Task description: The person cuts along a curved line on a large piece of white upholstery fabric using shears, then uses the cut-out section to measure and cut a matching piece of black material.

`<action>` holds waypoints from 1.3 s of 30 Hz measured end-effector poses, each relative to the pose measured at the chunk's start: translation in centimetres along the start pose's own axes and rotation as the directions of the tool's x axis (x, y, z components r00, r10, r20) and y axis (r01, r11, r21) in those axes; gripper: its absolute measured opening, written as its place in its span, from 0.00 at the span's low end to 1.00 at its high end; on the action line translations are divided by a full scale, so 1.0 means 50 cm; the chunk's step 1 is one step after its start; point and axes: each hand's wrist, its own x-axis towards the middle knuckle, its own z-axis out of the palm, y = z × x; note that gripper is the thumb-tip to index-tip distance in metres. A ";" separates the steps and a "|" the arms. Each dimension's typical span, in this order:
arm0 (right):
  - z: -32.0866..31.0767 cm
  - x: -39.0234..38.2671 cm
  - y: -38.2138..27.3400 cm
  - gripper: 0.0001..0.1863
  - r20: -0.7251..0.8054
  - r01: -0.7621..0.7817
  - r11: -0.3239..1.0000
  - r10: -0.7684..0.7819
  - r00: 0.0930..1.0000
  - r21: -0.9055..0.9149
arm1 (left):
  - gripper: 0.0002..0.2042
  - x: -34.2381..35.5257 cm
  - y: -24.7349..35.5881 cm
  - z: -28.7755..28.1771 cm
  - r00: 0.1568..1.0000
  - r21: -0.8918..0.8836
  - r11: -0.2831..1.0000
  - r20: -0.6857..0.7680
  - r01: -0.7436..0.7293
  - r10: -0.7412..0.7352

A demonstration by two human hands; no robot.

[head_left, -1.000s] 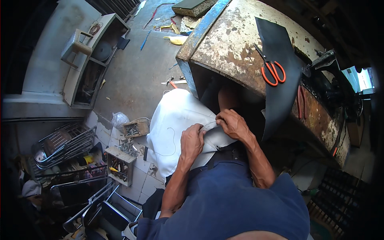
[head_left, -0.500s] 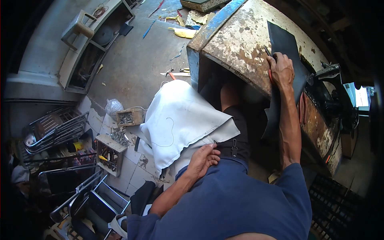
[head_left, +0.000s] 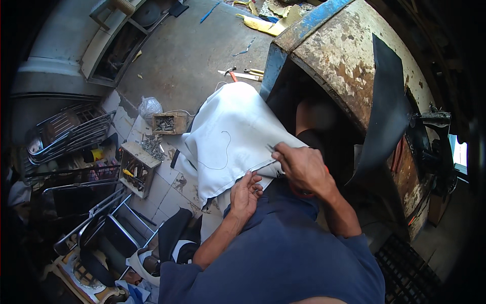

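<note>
A large white sheet of material [head_left: 230,119] lies draped over my lap, with a loose thread curling on it. My left hand [head_left: 245,190] pinches its lower edge with thumb and fingers. My right hand [head_left: 304,167] grips scissors [head_left: 325,168] with orange handles, mostly covered by the hand; their dark tips point over the white material just above the stitched edge. My right knee [head_left: 305,115] shows under the bench.
A worn bench [head_left: 334,61] at right holds a black sheet [head_left: 385,91], red pliers [head_left: 397,154] and a machine [head_left: 433,126]. Wooden boxes of fasteners [head_left: 169,123] and tools [head_left: 136,169], a hammer [head_left: 232,74], folded chairs [head_left: 61,131] and scraps [head_left: 258,24] lie on the floor.
My right hand left the white material, took the scissors from the black sheet on the bench and brought them down over my lap. My left hand shifted slightly upward onto the edge.
</note>
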 end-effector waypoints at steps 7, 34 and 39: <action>0.139 -0.004 0.013 0.15 0.153 -0.104 0.986 0.084 0.985 0.129 | 0.16 0.008 -0.025 -0.024 0.979 0.185 0.961 0.035 -0.205 0.202; 0.156 0.002 0.012 0.17 0.229 -0.160 0.985 0.141 0.963 0.065 | 0.13 0.012 -0.022 -0.024 0.978 0.082 0.976 0.080 -0.201 0.195; 0.158 0.005 0.010 0.17 0.236 -0.163 0.984 0.144 0.961 0.066 | 0.14 0.023 -0.021 -0.019 0.986 0.104 0.980 0.014 -0.168 0.167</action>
